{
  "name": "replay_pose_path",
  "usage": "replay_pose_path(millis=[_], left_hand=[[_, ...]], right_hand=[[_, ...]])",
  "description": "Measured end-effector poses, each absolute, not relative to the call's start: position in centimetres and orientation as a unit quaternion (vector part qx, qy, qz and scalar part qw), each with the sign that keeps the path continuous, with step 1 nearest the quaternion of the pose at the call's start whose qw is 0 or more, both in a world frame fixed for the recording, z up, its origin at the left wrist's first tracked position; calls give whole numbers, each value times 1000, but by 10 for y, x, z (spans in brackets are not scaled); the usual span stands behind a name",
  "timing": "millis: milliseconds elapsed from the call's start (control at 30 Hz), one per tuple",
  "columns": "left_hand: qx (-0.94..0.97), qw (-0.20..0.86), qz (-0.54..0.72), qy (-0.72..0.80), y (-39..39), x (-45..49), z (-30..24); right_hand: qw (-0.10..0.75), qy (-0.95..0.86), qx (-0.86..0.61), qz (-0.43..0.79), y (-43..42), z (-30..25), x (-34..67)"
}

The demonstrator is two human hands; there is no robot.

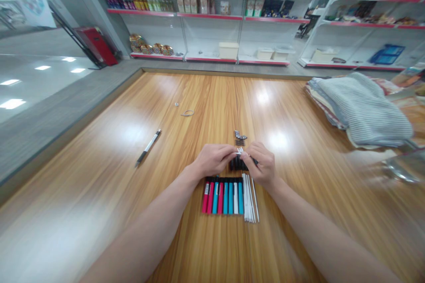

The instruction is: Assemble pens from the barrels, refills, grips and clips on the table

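Observation:
Above a row of pen parts, my left hand (215,159) and my right hand (260,162) meet with fingers closed in a pinch. A thin white pen part (237,153) spans the gap between their fingertips; its ends are hidden. Something dark shows beside my right thumb, too small to make out. Below my hands lie several black pen grips (236,163), partly covered. Nearer me is a row of pink, blue and white pen barrels (226,196) with black ends. White pen refills (248,199) lie to their right. Small silvery parts (239,135) rest just beyond my fingers.
On the wooden table (99,212), an assembled pen (148,148) lies at the left. A thin looped cord (187,113) and a small bit (176,104) lie farther back. Folded cloths (365,106) are piled at the right. Stocked shelves (209,15) stand beyond the table.

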State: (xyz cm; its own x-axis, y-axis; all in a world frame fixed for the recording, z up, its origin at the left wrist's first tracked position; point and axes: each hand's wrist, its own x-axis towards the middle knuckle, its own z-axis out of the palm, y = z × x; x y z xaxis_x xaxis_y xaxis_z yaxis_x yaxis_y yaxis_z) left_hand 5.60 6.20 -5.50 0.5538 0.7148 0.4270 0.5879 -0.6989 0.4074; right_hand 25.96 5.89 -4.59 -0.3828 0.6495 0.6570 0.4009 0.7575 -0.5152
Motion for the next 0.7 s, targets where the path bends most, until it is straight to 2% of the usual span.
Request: replay_pose_path(millis=[333, 467, 533, 700], left_hand=[[875, 104, 277, 383, 61, 56, -52], [860, 86, 273, 422, 62, 55, -52], [851, 77, 263, 447, 63, 55, -53], [836, 74, 239, 489, 66, 55, -56]], right_hand=[[471, -796, -334, 182, 63, -45, 264], [501, -764, -382, 142, 77, -45, 286], [480, -768, -411, 106, 87, -46, 297], [356, -813, -458, 44, 102, -54, 307]])
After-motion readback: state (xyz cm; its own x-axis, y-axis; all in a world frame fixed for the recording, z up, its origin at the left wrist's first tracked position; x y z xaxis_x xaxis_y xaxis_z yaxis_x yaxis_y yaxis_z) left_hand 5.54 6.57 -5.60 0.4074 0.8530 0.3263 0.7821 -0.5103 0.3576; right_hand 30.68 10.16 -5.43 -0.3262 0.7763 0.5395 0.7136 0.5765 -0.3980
